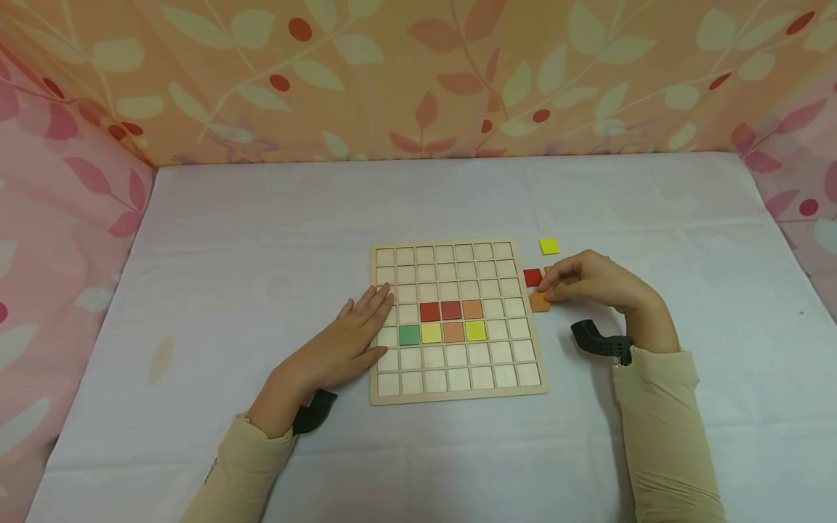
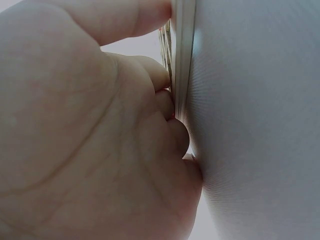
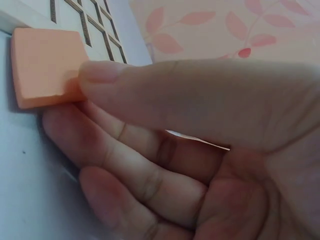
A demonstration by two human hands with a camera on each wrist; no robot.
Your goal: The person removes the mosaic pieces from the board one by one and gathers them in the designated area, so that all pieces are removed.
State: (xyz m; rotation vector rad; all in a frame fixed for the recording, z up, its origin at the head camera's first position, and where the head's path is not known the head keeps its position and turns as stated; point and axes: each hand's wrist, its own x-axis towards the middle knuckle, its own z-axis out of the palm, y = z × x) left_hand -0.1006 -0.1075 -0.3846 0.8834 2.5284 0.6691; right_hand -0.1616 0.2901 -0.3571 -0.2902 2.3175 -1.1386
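A wooden grid board (image 1: pixel 458 394) lies flat, with several coloured square tiles set in its middle cells. Red tiles (image 1: pixel 429 311) and an orange one form the upper row; below run a green tile (image 1: pixel 409 335), yellow tiles and another orange. My left hand (image 1: pixel 336 345) rests on the board's left edge, fingers extended, thumb at the rim in the left wrist view. Beyond the right edge, my right hand (image 1: pixel 604 283) pinches a loose orange tile (image 3: pixel 47 67) between thumb and fingers. That tile stands close beside the board's rim.
A loose red tile (image 1: pixel 532 277) lies just right of the board, a yellow tile (image 1: pixel 549 246) farther back. Another orange tile (image 1: pixel 548 270) is partly hidden behind the right hand. A white cloth (image 1: pixel 261 218) covers the table; a leaf-patterned curtain (image 1: pixel 392 80) rises behind.
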